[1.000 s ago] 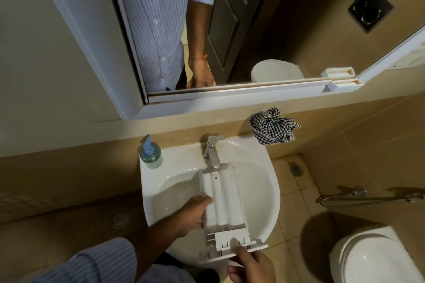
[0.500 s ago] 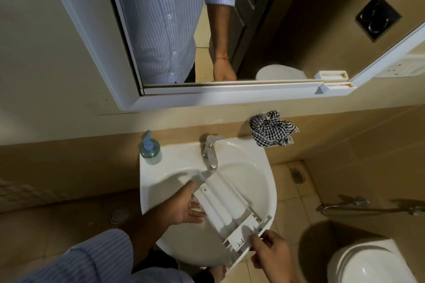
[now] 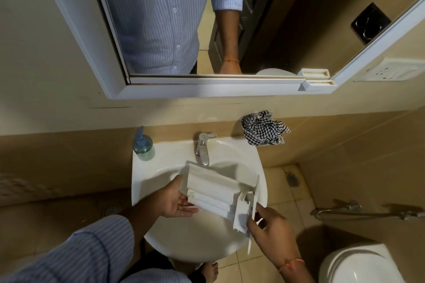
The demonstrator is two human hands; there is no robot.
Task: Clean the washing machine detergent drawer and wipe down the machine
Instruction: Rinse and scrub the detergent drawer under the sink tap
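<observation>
Home bathroom: sink (image 3: 147,167), mirror (image 3: 119,89), toilet (image 3: 358,264).

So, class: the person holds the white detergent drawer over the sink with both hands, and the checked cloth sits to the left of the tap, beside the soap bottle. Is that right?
Not quite. The head view shows the checked cloth to the right of the tap, across from the soap bottle. The rest stands: left hand and right hand hold the detergent drawer over the sink.

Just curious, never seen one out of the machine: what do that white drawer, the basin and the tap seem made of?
Drawer: likely moulded plastic, matte white, thin ribbed walls. Basin: probably glazed ceramic, glossy white with soft reflections. Tap: metal by its look, shiny chrome-like finish.
</observation>
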